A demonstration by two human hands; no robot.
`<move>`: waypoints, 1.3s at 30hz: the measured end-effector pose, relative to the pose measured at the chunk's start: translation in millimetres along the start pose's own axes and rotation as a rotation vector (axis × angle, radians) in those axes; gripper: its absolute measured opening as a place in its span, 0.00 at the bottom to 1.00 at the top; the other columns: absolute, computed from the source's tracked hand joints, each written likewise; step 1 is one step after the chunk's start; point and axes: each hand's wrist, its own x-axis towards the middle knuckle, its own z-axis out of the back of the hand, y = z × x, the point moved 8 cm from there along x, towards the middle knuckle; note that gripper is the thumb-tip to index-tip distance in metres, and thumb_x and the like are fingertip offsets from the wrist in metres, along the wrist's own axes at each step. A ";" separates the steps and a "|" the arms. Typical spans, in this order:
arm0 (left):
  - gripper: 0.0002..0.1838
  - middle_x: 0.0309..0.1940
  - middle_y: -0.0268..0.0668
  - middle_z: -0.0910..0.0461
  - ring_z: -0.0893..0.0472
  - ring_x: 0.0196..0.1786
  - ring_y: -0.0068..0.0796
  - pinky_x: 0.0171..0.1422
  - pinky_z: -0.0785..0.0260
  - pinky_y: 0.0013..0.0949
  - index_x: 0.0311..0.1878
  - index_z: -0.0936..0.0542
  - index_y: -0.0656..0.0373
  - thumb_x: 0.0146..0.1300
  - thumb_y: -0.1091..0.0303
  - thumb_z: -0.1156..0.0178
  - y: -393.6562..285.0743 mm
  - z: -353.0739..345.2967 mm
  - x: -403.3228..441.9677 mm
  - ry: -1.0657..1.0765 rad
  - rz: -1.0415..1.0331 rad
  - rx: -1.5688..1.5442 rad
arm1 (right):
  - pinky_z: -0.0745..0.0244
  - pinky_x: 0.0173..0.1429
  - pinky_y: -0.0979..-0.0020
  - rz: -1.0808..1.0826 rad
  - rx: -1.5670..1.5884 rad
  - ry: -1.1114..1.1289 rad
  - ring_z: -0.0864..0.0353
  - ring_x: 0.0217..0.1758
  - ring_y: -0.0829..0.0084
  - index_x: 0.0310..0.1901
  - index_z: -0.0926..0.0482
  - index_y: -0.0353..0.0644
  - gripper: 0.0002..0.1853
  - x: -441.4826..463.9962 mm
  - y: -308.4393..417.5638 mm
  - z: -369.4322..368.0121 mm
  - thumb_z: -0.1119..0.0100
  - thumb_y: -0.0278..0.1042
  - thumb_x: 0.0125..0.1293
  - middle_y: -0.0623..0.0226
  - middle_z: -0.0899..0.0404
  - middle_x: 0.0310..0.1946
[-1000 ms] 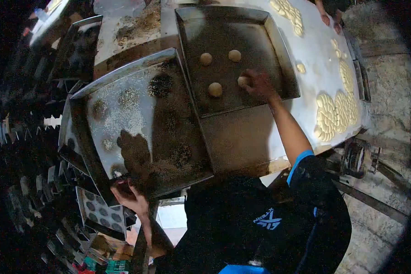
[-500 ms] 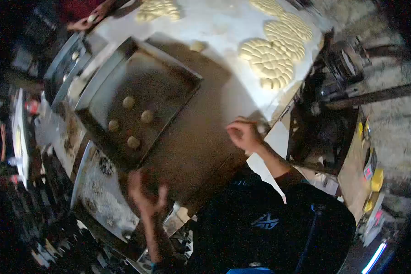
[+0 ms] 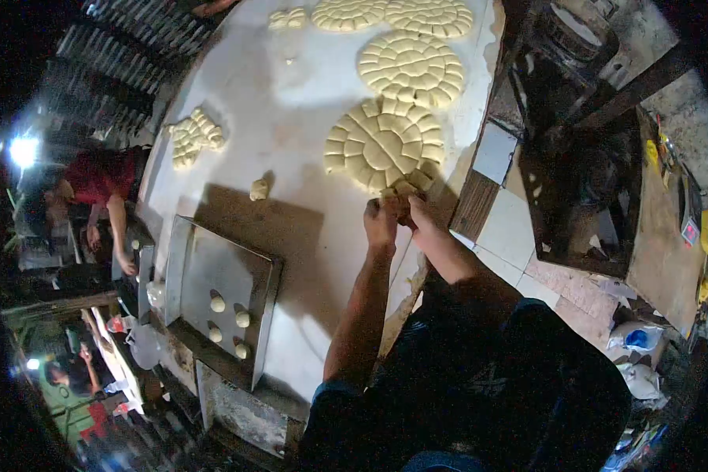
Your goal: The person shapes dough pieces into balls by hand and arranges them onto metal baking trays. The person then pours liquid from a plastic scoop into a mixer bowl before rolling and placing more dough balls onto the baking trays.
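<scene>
At the near edge of the white table, my left hand and my right hand are close together at the lower edge of a round of cut dough. The fingers of both are closed round pieces of dough. Another cut round lies just beyond. To the left, a metal tray holds several small dough balls. A single dough lump sits on the table above the tray.
A co-worker in a red top reaches toward a tray at the left. A loose dough cluster lies on the table's left side. An empty-looking stained tray is below the dough-ball tray. A dark box-like frame stands at the right.
The view has swung right toward the cut dough. My left hand has left the trays, my right hand has left the dough balls, and both have come together on dough.
</scene>
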 end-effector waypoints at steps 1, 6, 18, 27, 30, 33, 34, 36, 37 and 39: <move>0.22 0.43 0.44 0.20 0.20 0.39 0.35 0.41 0.25 0.38 0.51 0.24 0.63 0.67 0.52 0.48 13.2 -5.1 -3.8 -0.004 0.319 -0.551 | 0.38 0.23 0.77 -0.174 0.032 -0.074 0.32 0.24 0.82 0.44 0.23 0.50 0.10 -2.8 -12.5 2.7 0.37 0.38 0.62 0.77 0.22 0.32; 0.27 0.40 0.44 0.19 0.19 0.35 0.36 0.43 0.24 0.36 0.50 0.24 0.66 0.68 0.47 0.51 -15.7 -27.2 -20.7 0.445 0.280 -0.921 | 0.42 0.21 0.77 -0.223 0.142 0.218 0.41 0.19 0.83 0.33 0.28 0.53 0.11 -5.0 -17.6 7.4 0.33 0.39 0.57 0.81 0.33 0.23; 0.20 0.54 0.42 0.27 0.24 0.49 0.30 0.52 0.29 0.37 0.61 0.31 0.66 0.72 0.64 0.52 50.5 156.1 -239.6 -0.317 0.024 -0.386 | 0.38 0.64 0.61 0.423 -0.553 0.180 0.30 0.56 0.63 0.54 0.27 0.41 0.22 -128.3 -51.4 37.0 0.38 0.42 0.61 0.58 0.27 0.53; 0.18 0.46 0.36 0.26 0.27 0.50 0.27 0.56 0.31 0.35 0.55 0.27 0.59 0.70 0.56 0.46 35.9 234.3 -315.3 -0.281 -0.343 -0.340 | 0.25 0.41 0.65 0.716 -1.535 -0.014 0.20 0.42 0.60 0.43 0.22 0.37 0.18 -7.2 4.9 -25.8 0.44 0.43 0.58 0.52 0.20 0.38; 0.18 0.46 0.37 0.27 0.28 0.51 0.26 0.57 0.33 0.33 0.58 0.31 0.59 0.71 0.59 0.47 18.8 261.2 -329.2 -0.397 -0.129 -0.145 | 0.26 0.37 0.68 0.351 -0.631 0.027 0.27 0.29 0.71 0.49 0.26 0.41 0.20 -25.5 -66.2 17.0 0.37 0.30 0.53 0.70 0.27 0.28; 0.19 0.53 0.38 0.29 0.28 0.51 0.26 0.57 0.34 0.31 0.63 0.35 0.59 0.73 0.61 0.51 106.8 249.0 -326.2 -0.416 0.047 -0.140 | 0.26 0.35 0.72 -0.004 -0.676 0.607 0.23 0.33 0.72 0.50 0.26 0.44 0.20 -121.6 -86.1 -5.0 0.39 0.25 0.53 0.65 0.24 0.34; 0.20 0.58 0.39 0.30 0.28 0.51 0.26 0.57 0.35 0.31 0.65 0.36 0.59 0.74 0.62 0.54 137.1 255.9 -340.5 -0.660 0.020 -0.091 | 0.26 0.37 0.73 -0.058 -0.788 0.747 0.23 0.36 0.71 0.50 0.26 0.43 0.20 -139.1 -92.4 -8.3 0.39 0.26 0.54 0.64 0.24 0.37; 0.21 0.62 0.39 0.33 0.27 0.52 0.28 0.58 0.34 0.31 0.67 0.37 0.59 0.75 0.62 0.58 141.3 237.5 -369.4 -0.639 0.098 0.054 | 0.26 0.39 0.69 0.206 -0.924 0.831 0.21 0.39 0.66 0.47 0.28 0.39 0.18 -133.5 -90.9 -15.9 0.37 0.31 0.54 0.59 0.23 0.40; 0.22 0.66 0.40 0.36 0.26 0.53 0.29 0.59 0.34 0.32 0.69 0.38 0.60 0.76 0.62 0.61 146.2 229.4 -392.1 -0.623 0.173 0.183 | 0.27 0.43 0.67 0.542 -1.025 1.008 0.25 0.40 0.73 0.45 0.31 0.40 0.18 -133.6 -77.1 -27.1 0.39 0.40 0.58 0.67 0.27 0.32; 0.23 0.67 0.40 0.34 0.24 0.50 0.31 0.57 0.32 0.36 0.68 0.36 0.60 0.76 0.62 0.63 120.2 220.7 -412.2 -0.598 0.075 0.685 | 0.34 0.39 0.63 0.784 -1.228 1.197 0.29 0.39 0.65 0.34 0.30 0.39 0.14 -141.2 -49.4 -41.2 0.40 0.40 0.57 0.62 0.32 0.27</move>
